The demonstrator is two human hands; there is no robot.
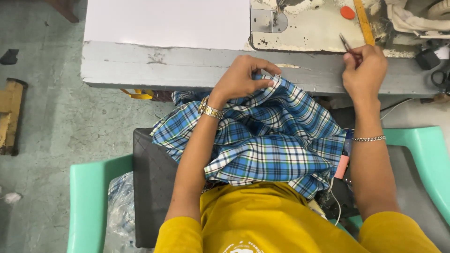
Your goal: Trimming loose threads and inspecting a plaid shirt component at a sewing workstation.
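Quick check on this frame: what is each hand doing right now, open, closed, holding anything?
Left hand: closed, pinching the blue plaid fabric at the table edge.
Right hand: closed on small thread snips, blades pointing up.

Snips (345, 43) mostly hidden in right hand (364, 70)

We note the cloth (262, 140) on the lap: blue plaid with white, black and thin green lines. Shirt (262, 220) mustard yellow with a white print. Chair (89, 197) mint green, its cushion (152, 187) black. Table (187, 65) worn grey along its near edge; a white sheet (168, 21) at its far left. An orange disc (347, 12) and a yellow ruler (364, 21) lie at the far right.
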